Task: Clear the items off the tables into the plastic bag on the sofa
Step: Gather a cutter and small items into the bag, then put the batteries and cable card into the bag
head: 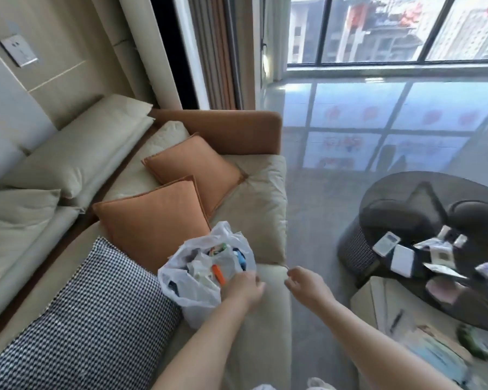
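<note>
A translucent white plastic bag [193, 294] stands open on the cream sofa [254, 198], holding several small items, one of them orange. My left hand [244, 288] rests at the bag's right rim with its fingers curled; whether it grips the plastic is unclear. My right hand [304, 284] hovers just right of it over the sofa edge, fingers loosely apart and holding nothing. At the right, a dark round table [406, 192] carries several white packets and cards [403, 258]. A cream low table [375, 302] below it holds a pen and papers.
Two orange cushions [158, 220] and a black-and-white checked cushion [96, 311] lie on the sofa left of the bag. A checked stool [355, 251] sits under the round table. Grey floor runs between sofa and tables toward a large window.
</note>
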Available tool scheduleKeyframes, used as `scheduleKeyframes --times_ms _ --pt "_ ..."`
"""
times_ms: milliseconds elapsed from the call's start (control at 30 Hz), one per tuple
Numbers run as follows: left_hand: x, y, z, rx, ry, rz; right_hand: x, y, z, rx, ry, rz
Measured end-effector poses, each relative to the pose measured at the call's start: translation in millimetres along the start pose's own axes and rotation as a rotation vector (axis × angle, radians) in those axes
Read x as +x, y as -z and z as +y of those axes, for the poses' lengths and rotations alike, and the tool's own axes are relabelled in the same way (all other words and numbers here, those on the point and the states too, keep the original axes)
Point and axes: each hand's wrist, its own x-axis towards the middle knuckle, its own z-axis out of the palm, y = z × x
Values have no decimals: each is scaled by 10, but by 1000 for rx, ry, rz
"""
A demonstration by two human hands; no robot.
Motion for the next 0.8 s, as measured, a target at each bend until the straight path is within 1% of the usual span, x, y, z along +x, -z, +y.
scheduleKeyframes --times_ms 200,300,367,600,800 --pt "-99 -408 823 62 -186 -112 -467 300 736 23 -132 111" --pt "-229 -686 1240 98 -285 -133 -771 440 1182 72 -218 155" --pt "-362 -887 1517 137 -321 -147 -1024 520 1503 110 -274 184" --pt "-1087 -1702 2433 265 -451 -227 -2163 676 2613 217 -482 293" --pt "-1788 -2369 3167 329 -635 -263 -3177 798 3453 306 -649 393"
